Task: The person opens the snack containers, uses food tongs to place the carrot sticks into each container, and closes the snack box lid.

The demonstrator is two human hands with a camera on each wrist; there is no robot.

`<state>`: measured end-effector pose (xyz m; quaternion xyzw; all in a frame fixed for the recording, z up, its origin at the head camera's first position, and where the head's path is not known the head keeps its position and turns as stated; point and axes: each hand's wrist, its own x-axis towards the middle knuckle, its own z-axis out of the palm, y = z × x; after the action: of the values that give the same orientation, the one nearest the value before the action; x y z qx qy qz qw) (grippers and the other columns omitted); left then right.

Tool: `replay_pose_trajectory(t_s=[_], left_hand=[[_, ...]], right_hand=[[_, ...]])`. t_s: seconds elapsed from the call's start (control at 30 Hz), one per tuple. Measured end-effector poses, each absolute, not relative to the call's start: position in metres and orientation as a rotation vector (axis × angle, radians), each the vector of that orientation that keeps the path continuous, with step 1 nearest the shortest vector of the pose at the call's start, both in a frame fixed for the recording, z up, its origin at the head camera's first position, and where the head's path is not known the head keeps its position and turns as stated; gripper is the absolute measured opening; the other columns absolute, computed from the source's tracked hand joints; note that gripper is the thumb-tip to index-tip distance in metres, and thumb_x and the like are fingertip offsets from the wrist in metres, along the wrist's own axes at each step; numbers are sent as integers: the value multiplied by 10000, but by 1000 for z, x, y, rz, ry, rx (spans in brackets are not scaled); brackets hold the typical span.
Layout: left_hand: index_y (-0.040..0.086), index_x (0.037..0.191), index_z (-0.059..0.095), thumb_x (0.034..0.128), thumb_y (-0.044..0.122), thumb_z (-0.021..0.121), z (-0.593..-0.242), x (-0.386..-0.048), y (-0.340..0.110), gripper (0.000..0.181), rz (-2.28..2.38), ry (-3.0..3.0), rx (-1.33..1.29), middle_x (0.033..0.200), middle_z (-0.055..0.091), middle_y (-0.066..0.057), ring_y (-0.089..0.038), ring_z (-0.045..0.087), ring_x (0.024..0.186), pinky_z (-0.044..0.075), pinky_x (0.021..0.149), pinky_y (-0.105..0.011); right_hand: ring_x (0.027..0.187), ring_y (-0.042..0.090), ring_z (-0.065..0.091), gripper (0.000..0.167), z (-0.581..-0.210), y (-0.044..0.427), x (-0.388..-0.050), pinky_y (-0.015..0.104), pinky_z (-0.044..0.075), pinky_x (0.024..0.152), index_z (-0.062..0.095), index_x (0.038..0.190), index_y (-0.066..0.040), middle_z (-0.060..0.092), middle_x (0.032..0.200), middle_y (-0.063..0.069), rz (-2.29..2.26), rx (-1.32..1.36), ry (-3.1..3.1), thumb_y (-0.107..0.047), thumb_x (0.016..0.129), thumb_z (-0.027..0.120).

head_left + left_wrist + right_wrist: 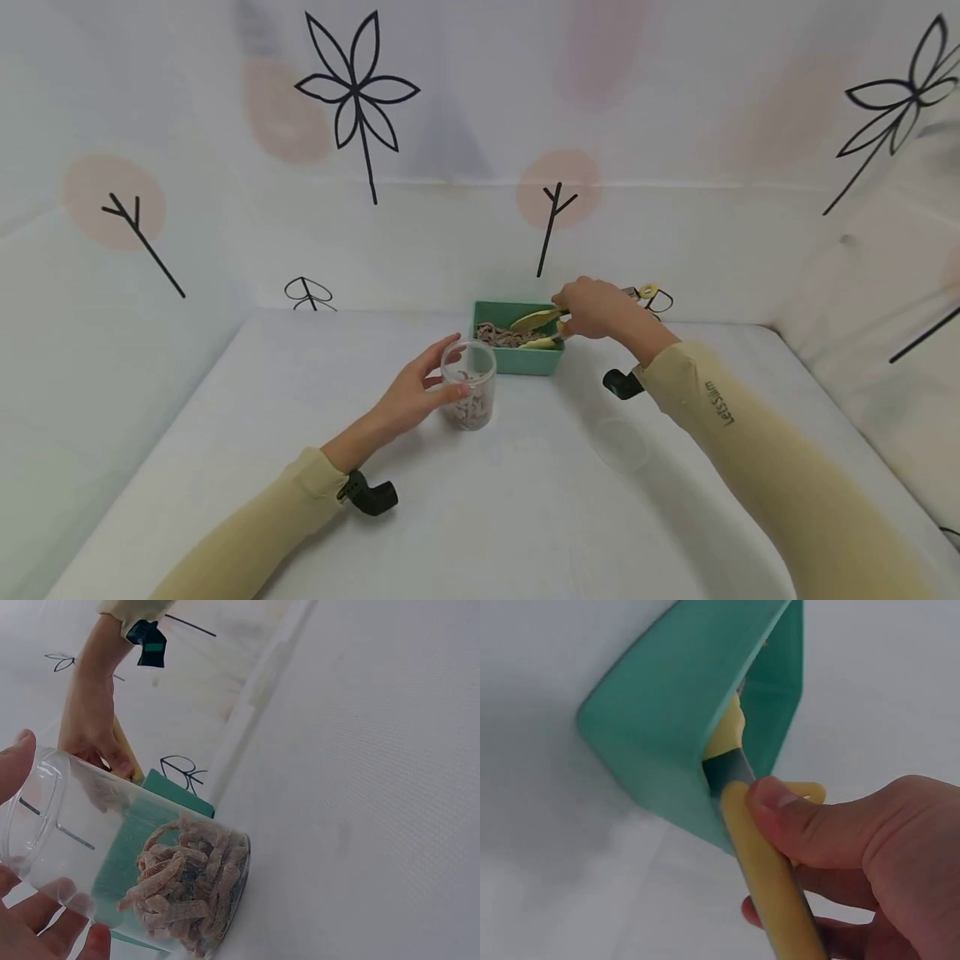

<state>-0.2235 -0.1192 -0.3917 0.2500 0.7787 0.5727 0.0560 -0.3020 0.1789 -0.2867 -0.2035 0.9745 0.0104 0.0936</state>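
My left hand (422,385) grips a clear plastic jar (480,408), thumb on the near side and fingers round the far side. Brownish powdery strips (187,881) fill the lower part of the jar, whose top is uncovered. Behind it stands a green rectangular box (519,362) that holds more of these strips (495,335). Between thumb and fingers, my right hand (596,308) holds yellow tongs (769,877) with metal parts. The tongs' two yellow ends reach down into the box, spread apart. From the right wrist, the box's wall hides most of those ends.
A clear round lid (621,443) lies flat on the white table (510,517), right of the jar and under the right forearm. White cloth walls (420,242) with drawn plants enclose the back and sides, the back one close behind the box.
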Motion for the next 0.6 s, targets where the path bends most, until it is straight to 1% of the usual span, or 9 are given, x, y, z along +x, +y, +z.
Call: replay_pose_trajectory(t_s=[0.1, 0.2, 0.37, 0.47, 0.6], left_hand=[[121, 1558, 314, 921, 147, 733, -394, -225, -117, 763, 1740, 2368, 778, 1518, 448, -95, -307, 380, 1404, 366, 1084, -527], [95, 1549, 321, 925, 112, 722, -395, -226, -117, 742, 1749, 2365, 790, 1507, 460, -116, -321, 387, 1398, 362, 1074, -556], [56, 1549, 300, 933, 66, 699, -396, -226, -117, 734, 1748, 2353, 780, 1514, 439, -161, -348, 369, 1407, 351, 1068, -582], [20, 1540, 297, 934, 46, 690, -392, -225, -117, 723, 1737, 2358, 772, 1512, 427, -202, -374, 359, 1407, 355, 1060, -592], [-17, 1515, 321, 936, 46, 686, -375, -213, -115, 688, 1730, 2368, 771, 1487, 443, -237, -398, 376, 1388, 372, 1043, -596]], right_hand=[[1059, 330, 597, 502, -297, 183, -304, 465, 519, 846, 597, 1356, 0, 657, 1235, 185, -49, -636, 2916, -218, 924, 731], [997, 309, 600, 464, -305, 186, -304, 421, 519, 757, 623, 1333, -12, 676, 1216, 168, -128, -665, 2955, -210, 927, 728], [976, 297, 606, 449, -311, 189, -302, 383, 514, 676, 650, 1313, -42, 684, 1213, 152, -171, -685, 3016, -218, 911, 746], [971, 291, 611, 437, -312, 190, -302, 375, 513, 658, 658, 1307, -52, 693, 1191, 145, -177, -683, 3031, -216, 910, 745], [983, 290, 617, 414, -310, 193, -302, 390, 524, 688, 670, 1292, -59, 700, 1173, 131, -190, -680, 3043, -204, 911, 743]])
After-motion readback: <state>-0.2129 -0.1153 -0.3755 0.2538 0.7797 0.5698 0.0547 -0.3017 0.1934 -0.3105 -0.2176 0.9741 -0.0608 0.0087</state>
